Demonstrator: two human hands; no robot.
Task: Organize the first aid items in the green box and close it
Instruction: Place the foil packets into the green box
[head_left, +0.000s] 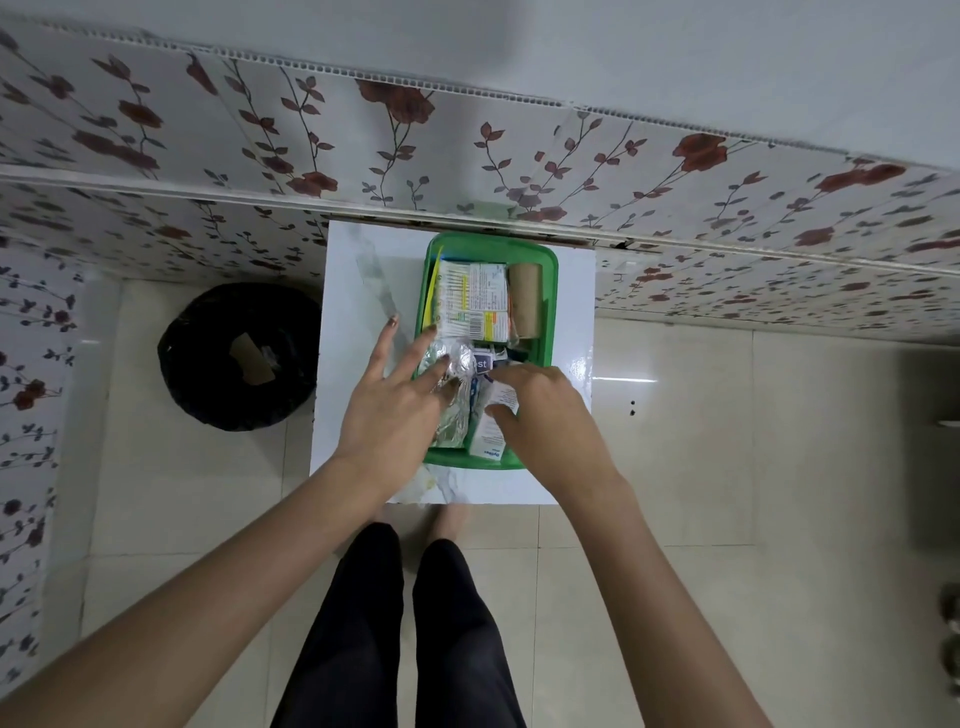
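Observation:
An open green box (549, 270) stands on a small white table (358, 291), with no lid in sight. Inside lie a white medicine carton (470, 299) at the back, a brown bandage roll (525, 299) to its right, and silver blister packs (454, 410) in the near half. My left hand (392, 410) rests with spread fingers on the blister packs at the box's left side. My right hand (545, 415) pinches a small white carton (491, 434) in the near right part of the box.
A bin lined with a black bag (239, 356) stands on the tiled floor left of the table. A floral-patterned wall runs behind the table. My legs and feet are just below the table's near edge.

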